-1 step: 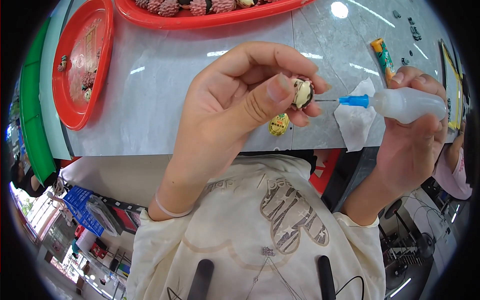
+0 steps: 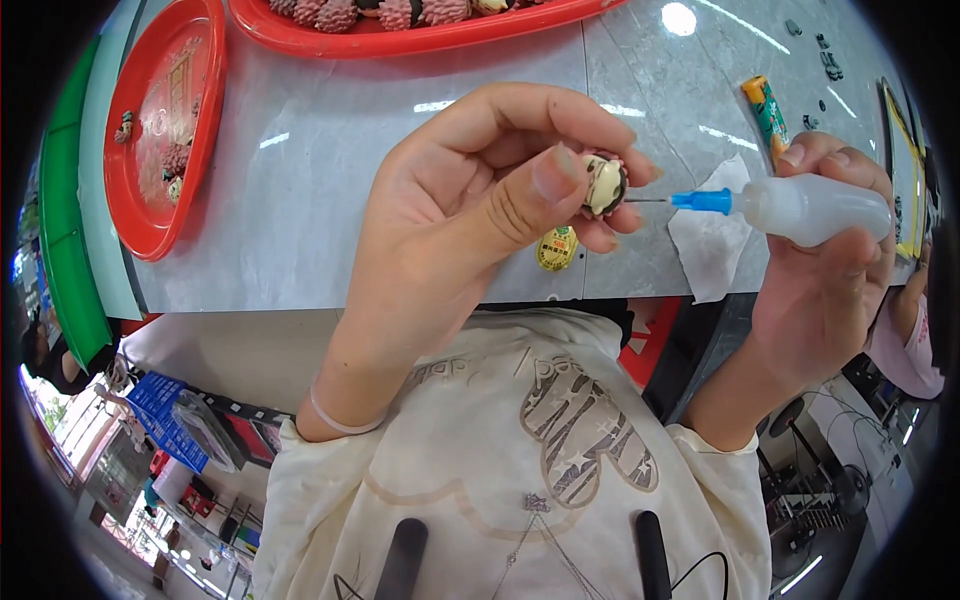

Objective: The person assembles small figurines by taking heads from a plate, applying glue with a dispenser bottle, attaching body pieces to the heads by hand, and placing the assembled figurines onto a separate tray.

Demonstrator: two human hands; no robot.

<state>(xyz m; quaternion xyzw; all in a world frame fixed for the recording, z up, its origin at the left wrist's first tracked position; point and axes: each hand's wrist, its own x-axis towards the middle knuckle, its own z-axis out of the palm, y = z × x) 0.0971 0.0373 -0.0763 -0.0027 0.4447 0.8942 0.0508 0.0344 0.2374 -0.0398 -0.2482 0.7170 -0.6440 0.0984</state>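
Between the thumb and fingers of my left hand (image 2: 470, 195) is a small figurine piece (image 2: 605, 187) with a cream face and a dark and pink rim. My right hand (image 2: 825, 260) is wrapped round a translucent white squeeze bottle (image 2: 820, 210), held nearly level. From its blue needle tip (image 2: 703, 201) a thin metal needle points left, its end at the figurine piece's lower right edge; whether it touches cannot be made out. Below my left fingers, a gold oval label (image 2: 557, 248) lies on the table.
A red tray (image 2: 430, 42) of pink spiky pieces stands at the back, and a red oval tray (image 2: 130, 205) with a few pieces at left. A white tissue (image 2: 708, 245) and a yellow-green tube (image 2: 766, 118) lie near my right hand. Small dark parts (image 2: 831, 66) are scattered behind.
The squeeze bottle has shifted slightly left, bringing its needle closer to the figurine piece. My left hand has barely moved.
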